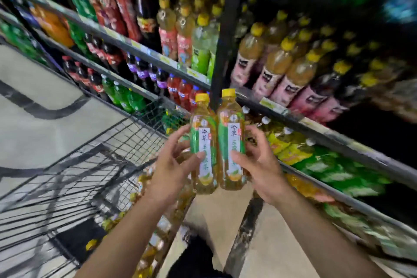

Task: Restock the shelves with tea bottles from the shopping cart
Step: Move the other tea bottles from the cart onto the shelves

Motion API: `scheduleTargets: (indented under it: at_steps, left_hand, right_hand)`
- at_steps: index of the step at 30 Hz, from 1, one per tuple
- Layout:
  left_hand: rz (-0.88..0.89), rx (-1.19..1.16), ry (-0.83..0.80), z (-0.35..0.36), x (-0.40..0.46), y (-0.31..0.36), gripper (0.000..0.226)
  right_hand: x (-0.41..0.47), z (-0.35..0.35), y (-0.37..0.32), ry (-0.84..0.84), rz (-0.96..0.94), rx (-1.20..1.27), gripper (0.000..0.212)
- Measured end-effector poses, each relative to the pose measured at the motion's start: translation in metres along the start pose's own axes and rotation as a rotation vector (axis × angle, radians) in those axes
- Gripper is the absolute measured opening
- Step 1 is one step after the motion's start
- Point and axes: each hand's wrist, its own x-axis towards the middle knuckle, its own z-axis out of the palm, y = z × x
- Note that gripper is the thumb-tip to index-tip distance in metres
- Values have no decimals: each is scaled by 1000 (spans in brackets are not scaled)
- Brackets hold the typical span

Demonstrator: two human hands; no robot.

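Far left in my view sits the wire shopping cart (85, 178), its mesh side running down toward me, with more yellow-capped tea bottles (149, 253) lying along its right edge (blurred, so I cannot count them). Next across, my left hand (173, 165) is wrapped around the left tea bottle (203, 144), thumb pressed on the front of its green and white label and fingers curled behind. That bottle stands upright with its yellow cap up, touching the right tea bottle (232, 142) side by side. My right hand (257, 162) is clamped on that second bottle the same way, thumb on the label. Both bottles are held in the air in front of the dark shelf upright (225, 36), above the cart's corner and not on any shelf. Further right, the shelves (338, 135) carry rows of yellow-capped amber drinks with pink labels (277, 70), and green packs (338, 171) lie on the level below.
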Motion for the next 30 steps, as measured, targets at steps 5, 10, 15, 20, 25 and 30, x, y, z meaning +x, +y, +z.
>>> scheduleTargets:
  at_steps: [5, 10, 15, 20, 25, 30]
  left_hand:
    - [110, 26, -170, 101, -26, 21, 58]
    - [186, 53, -336, 197, -69, 31, 62]
    - [279, 54, -492, 289, -114, 46, 62]
    - [369, -4, -603, 374, -146, 73, 62]
    - [450, -38, -723, 457, -177, 105, 67]
    - [483, -34, -807, 536, -195, 117, 65]
  right_hand:
    - [-70, -80, -35, 126, -169, 47, 65]
    - [-157, -156, -61, 236, -320, 61, 65]
    - [-238, -226, -92, 362, -444, 5, 61]
    - [-301, -281, -134, 463, -599, -59, 59]
    - [-358, -333, -175, 556, -723, -67, 56]
    - [-399, -389, -199, 644, -801, -56, 58]
